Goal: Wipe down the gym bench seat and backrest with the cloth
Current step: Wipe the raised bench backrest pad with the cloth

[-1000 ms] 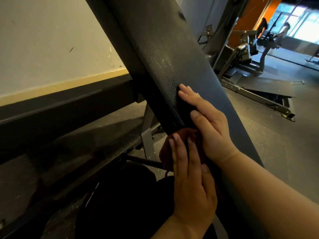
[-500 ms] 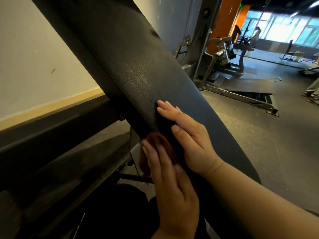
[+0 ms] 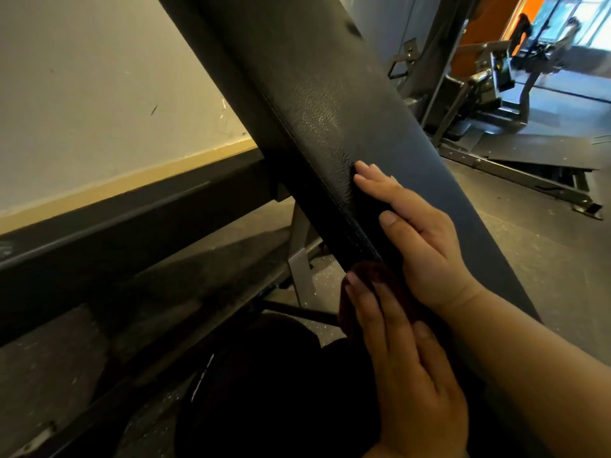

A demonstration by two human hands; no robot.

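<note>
cloth being pressed to the lower edge of a slanted backrest

the black padded backrest (image 3: pixel 347 94) is lying on a steep slant across the middle of the view. its long axis is running from 11 o'clock at the top down to 5 o'clock at the bottom, with the upper end pointing away toward 11 o'clock and the stitched side edge facing 8 o'clock.

a dark reddish cloth (image 3: pixel 370 271) is being pressed against that stitched edge near the lower centre of the view, just at 7 o'clock of the right hand (image 3: pixel 426 246). it is being covered by the left hand (image 3: pixel 403 368), whose fingers are being kept straight and close together, pointing toward 11 o'clock, flat on the cloth and not curled round it.

the right hand is being laid flat on the padded face, fingers straight and pointing toward 10 o'clock, thumb alongside, nothing being gripped.

a grey steel leg bracket (image 3: pixel 299 259) is being seen under the pad at 9 o'clock of the cloth. a pale wall (image 3: pixel 99 94) is filling the 10 o'clock area, and a gym machine (image 3: pixel 496 77) is standing at 2 o'clock on the dark floor (image 3: pixel 545 259).
</note>
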